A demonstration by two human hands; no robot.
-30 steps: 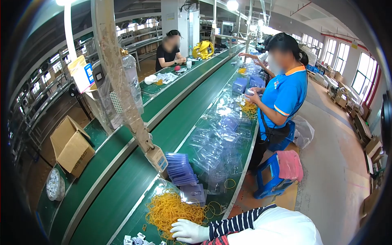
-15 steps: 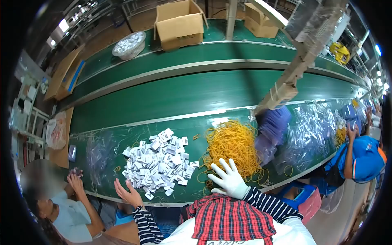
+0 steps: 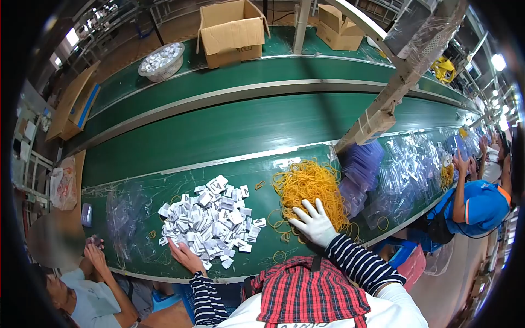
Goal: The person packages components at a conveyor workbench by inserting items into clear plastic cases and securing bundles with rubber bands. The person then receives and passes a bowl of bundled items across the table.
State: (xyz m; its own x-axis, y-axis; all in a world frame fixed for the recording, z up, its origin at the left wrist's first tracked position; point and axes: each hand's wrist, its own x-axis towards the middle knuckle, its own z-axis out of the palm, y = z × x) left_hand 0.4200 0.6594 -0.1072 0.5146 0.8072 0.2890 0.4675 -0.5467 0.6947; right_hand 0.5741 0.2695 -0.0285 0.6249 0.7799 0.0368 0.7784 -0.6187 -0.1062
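Note:
A heap of small white rectangular pieces (image 3: pixel 213 216) lies on the green work surface in front of me. My left hand (image 3: pixel 187 257), bare, is at the near left edge of that heap with its fingers stretched out; whether it presses on a piece I cannot tell. To the right is a tangled mound of yellow rubber bands (image 3: pixel 309 188). Over its near side rests my right hand (image 3: pixel 317 224) in a white glove, palm down, fingers spread and holding nothing. Clear purplish plastic sleeves (image 3: pixel 361 172) are stacked right of the bands.
Thin plastic bags (image 3: pixel 128 218) lie left of the white pieces, and more clear plastic (image 3: pixel 413 169) spreads to the right. A slanted post (image 3: pixel 377 115) rises beyond the bands. Co-workers sit on both sides. A cardboard box (image 3: pixel 232 33) and a bowl (image 3: pixel 162 63) stand farther back.
My left hand has moved forward from the table edge to the white pieces. The right hand has shifted a little forward onto the rubber bands. The view has turned slightly.

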